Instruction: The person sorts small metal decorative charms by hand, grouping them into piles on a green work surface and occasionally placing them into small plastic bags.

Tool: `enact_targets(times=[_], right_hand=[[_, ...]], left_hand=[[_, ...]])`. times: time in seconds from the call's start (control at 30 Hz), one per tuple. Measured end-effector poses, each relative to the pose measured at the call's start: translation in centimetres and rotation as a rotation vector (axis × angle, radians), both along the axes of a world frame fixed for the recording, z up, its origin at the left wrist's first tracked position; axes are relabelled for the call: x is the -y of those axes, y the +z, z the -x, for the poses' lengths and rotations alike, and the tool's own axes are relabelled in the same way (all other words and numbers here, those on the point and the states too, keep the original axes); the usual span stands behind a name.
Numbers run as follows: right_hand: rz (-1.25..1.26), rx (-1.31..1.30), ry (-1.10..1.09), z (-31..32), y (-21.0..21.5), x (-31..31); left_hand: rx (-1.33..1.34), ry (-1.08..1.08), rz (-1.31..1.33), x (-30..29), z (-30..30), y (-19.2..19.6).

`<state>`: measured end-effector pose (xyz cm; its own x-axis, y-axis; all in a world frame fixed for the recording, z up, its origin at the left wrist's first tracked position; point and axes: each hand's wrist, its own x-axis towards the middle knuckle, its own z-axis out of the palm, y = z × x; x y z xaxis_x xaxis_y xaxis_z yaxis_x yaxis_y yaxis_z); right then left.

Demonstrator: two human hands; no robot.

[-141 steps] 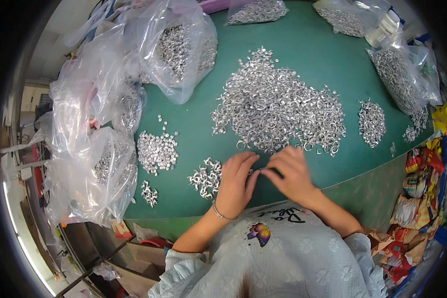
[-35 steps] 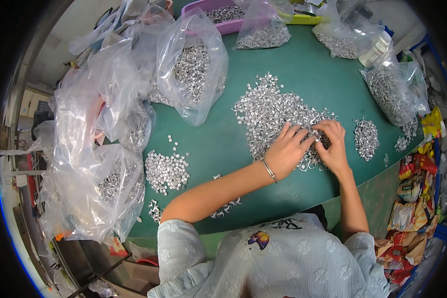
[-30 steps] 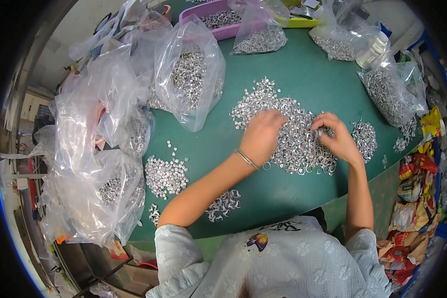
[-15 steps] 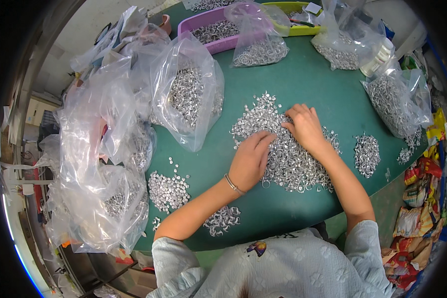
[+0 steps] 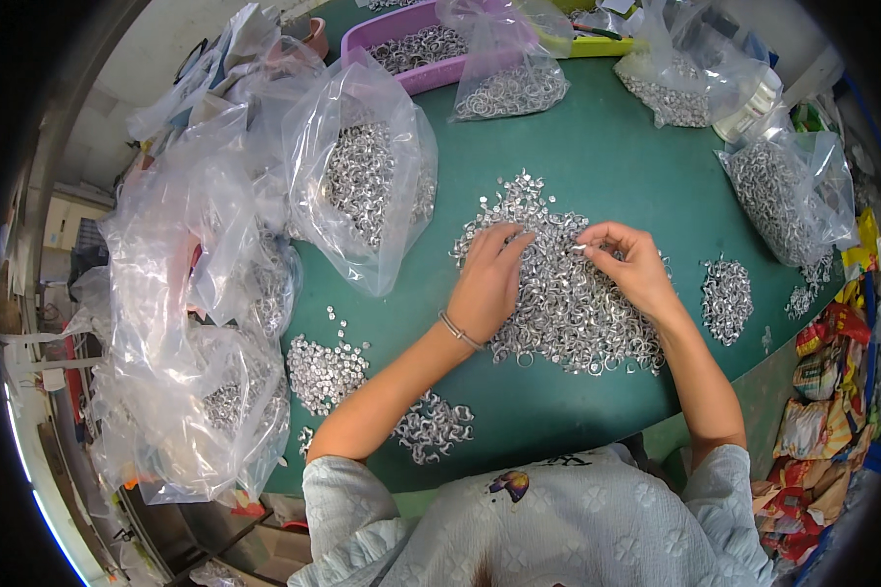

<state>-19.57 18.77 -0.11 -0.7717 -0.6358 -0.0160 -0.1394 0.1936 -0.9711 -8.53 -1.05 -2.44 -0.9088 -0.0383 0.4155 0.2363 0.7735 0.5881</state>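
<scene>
Pinched between thumb and forefinger, a small bright silvery metal piece (image 5: pixel 579 247) sits at the fingertips of the right hand (image 5: pixel 638 272), just above the upper right part of a broad heap of small silvery metal rings and curved pieces (image 5: pixel 573 318). Just across from it, the left hand (image 5: pixel 489 279) rests over the heap's left side, its fingers bent and pointing inward; whether they grip a piece cannot be told. Most of the heap lies between and below the two hands, spreading toward the person, with a narrower tip reaching beyond the fingertips. A silver metal bracelet (image 5: pixel 459 332) circles the left wrist.

Under it all is a smooth green tabletop (image 5: pixel 558 416). To the right of the right hand, apart from the heap, lies a small oval pile of silvery pieces (image 5: pixel 726 301). Near the left forearm are a loose cluster of curved silvery pieces (image 5: pixel 435 428) and, on the arm's other side, a pile of small chunky silvery pieces (image 5: pixel 325 374).

Farther out, an open clear plastic bag of silvery pieces (image 5: pixel 362 186) stands at the upper left, beside a mass of crumpled clear plastic bags (image 5: pixel 157 293). At the far side are a purple plastic bin (image 5: pixel 439 76) and a clear bag of silvery rings (image 5: pixel 512 93).
</scene>
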Motion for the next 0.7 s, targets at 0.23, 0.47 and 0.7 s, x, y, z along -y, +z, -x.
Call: enact_targets(times=[0.23, 0.47, 0.7], right_hand=[[-0.146, -0.454, -0.006, -3.4, 2.7, 0.0], [-0.056, -0.551, 0.354, -14.5, -0.3, 0.1], [-0.124, -0.682, 0.207, -14.8, -1.4, -0.5]], left_hand=[[0.072, 0.001, -0.191, -1.0, -2.8, 1.8], [0.249, 0.02, -0.166, -1.0, -9.2, 2.5], [0.376, -0.085, -0.136, -2.6, -14.5, 3.2]])
